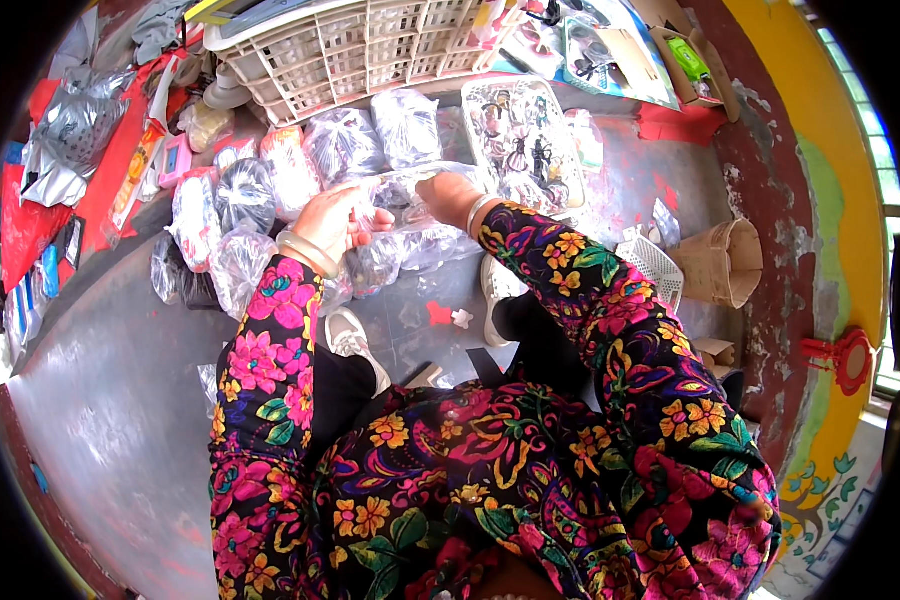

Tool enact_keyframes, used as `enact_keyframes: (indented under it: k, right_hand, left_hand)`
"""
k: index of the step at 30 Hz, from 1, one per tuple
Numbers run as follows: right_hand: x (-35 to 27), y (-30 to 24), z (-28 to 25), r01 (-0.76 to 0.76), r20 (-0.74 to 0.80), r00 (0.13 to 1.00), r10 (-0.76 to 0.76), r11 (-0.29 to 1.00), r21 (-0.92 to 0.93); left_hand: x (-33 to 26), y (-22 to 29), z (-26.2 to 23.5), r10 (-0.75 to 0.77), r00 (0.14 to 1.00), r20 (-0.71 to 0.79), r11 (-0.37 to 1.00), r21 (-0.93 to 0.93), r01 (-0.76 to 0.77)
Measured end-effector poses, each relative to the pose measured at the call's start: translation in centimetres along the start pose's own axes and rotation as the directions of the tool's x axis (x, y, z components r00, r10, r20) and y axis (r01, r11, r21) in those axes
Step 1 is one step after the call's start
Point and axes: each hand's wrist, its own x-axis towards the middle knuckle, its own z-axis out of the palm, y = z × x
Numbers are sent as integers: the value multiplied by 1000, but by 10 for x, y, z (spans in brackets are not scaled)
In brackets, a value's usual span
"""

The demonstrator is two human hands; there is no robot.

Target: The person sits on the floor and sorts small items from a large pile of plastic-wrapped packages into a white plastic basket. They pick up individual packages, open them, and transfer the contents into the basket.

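A clear plastic bag (398, 196) is stretched between my hands, with dark items showing faintly through it. My left hand (332, 222) grips the bag's left side, its fingers curled at the edge. At the bag's upper right, my right hand (450, 196) is closed with the fingers bent down; their tips are hidden. Just below lies a wider clear bag (415, 250) of packed goods. Filled bags crowd around my left hand, among them a dark one (245, 195) and a red-and-white one (195, 218). Past them are two more bags, one purplish (344, 142) and one grey (406, 127).
A large beige plastic crate (335, 62) stands ahead. Right of my hands is a white tray (570, 140) of small dark pieces. A white basket (654, 268) and an open cardboard box (722, 262) stand farther right. Red sheets and packages (30, 225) lie far left.
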Motion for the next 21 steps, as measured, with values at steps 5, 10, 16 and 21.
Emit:
enact_keyframes:
  k: [5,10,16,21]
  right_hand:
    - [2,-5,-2,-107,115,986,122,986,-128]
    - [4,11,-54,88,94,990,-104,984,158]
    - [-40,92,-118,-69,141,987,75,996,-50]
    - [-66,156,-48,-340,307,877,369,929,-146]
  left_hand:
    - [3,0,-3,8,1000,30,1000,4,-8]
    - [6,-2,-9,-6,1000,25,999,-32,7]
    - [3,1,-5,-8,1000,19,999,-49,9]
    - [6,-1,-7,-5,1000,12,999,-38,5]
